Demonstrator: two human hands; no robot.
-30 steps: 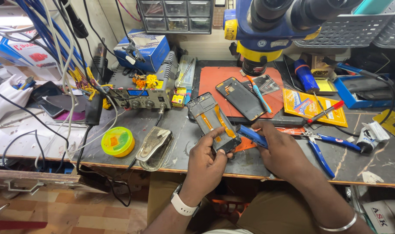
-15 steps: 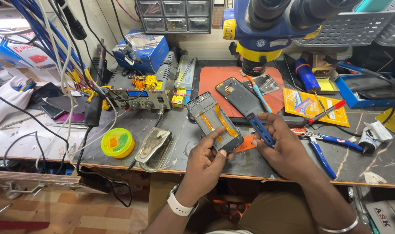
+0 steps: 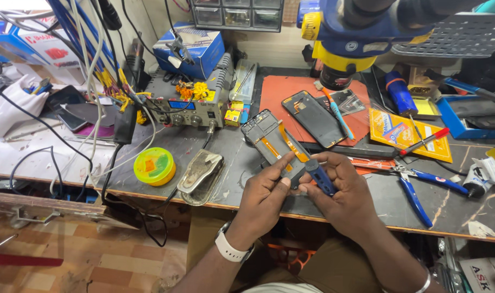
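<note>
two hands at lower centre of the frame work on an opened phone frame [image 3: 273, 142] over the bench [image 3: 215, 135].
left hand [image 3: 264, 196] grips its lower edge; right hand [image 3: 342, 191] pinches a blue tool [image 3: 319, 176]. best to steady the frame and press lightly. tool tip and the frame's lower corner are hidden by fingers.

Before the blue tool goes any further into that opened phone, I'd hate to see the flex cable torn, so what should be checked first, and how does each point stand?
1. Left hand steadies the opened phone at its lower end: ok.
2. Right hand grips the blue tool firmly: ok.
3. Tool tip sits clear of the orange flex cable: cannot tell, the tip is hidden.
4. Phone rests flat on the bench: cannot tell.
5. Second phone on the red mat lies apart from the work: ok.
6. Blue-handled pliers are away from the hands: ok.
</note>
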